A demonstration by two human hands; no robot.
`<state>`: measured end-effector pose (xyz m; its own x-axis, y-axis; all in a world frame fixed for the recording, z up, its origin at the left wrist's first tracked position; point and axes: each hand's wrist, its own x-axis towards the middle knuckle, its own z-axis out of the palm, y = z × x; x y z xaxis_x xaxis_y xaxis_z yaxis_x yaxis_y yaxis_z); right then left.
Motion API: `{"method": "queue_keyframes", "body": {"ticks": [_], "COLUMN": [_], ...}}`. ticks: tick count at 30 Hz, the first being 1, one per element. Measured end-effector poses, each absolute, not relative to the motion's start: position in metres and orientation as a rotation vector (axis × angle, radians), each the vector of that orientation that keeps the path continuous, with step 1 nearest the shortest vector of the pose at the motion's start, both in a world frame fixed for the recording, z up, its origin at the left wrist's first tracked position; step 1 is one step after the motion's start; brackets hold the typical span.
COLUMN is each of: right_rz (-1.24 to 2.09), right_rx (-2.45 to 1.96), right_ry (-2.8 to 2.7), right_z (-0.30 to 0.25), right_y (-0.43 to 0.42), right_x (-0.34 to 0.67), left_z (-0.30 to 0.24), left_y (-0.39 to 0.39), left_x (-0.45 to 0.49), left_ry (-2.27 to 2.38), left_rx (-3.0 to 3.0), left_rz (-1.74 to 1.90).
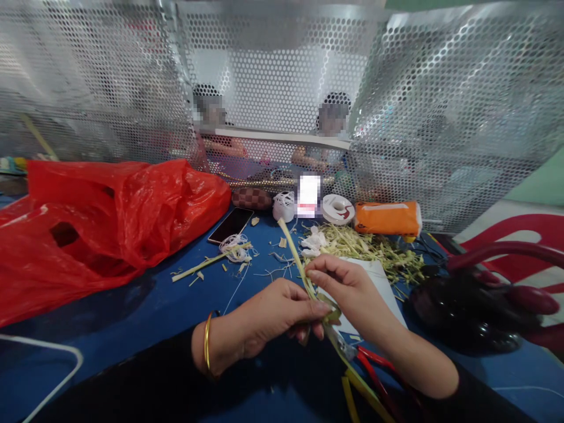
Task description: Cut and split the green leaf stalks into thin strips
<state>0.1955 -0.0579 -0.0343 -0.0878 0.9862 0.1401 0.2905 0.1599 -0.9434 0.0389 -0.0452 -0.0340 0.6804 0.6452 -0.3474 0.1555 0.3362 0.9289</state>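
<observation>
Leaf strip point(294, 254) held above near edge of blue table point(154, 305).
Pinched tight by left hand point(273, 317) and right hand point(348, 288), seemingly mid-fold; calls next for firm, even tension.

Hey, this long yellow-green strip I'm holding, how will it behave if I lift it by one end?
Probably springy rather than floppy: the strip rises past the right hand in a gentle arc without drooping. Likely very light, being thin and narrow. It seems to bend without snapping, since it loops over beside the left hand.
</observation>
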Motion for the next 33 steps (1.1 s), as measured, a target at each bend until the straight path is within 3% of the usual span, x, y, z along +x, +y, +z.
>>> {"method": "queue_keyframes", "body": {"ticks": [18, 27, 33], "right_rz": [0.827, 0.204, 0.108], "right_rx": [-1.106, -1.094, -1.156], "right_ry": [-2.054, -2.192, -2.150], "right_z": [-0.029, -0.030, -0.037], "right_y": [-0.045, -0.050, -0.050], "right_x": [0.222, 0.215, 0.212], "left_z": [-0.033, -0.035, -0.036], "left_y": [-0.030, -0.026, -0.024], "left_x": [0.030, 0.029, 0.027], "left_ry": [0.945, 0.929, 0.938], "left_rx": [1.189, 1.251, 1.264], "left_rz": [0.624, 0.570, 0.546]}}
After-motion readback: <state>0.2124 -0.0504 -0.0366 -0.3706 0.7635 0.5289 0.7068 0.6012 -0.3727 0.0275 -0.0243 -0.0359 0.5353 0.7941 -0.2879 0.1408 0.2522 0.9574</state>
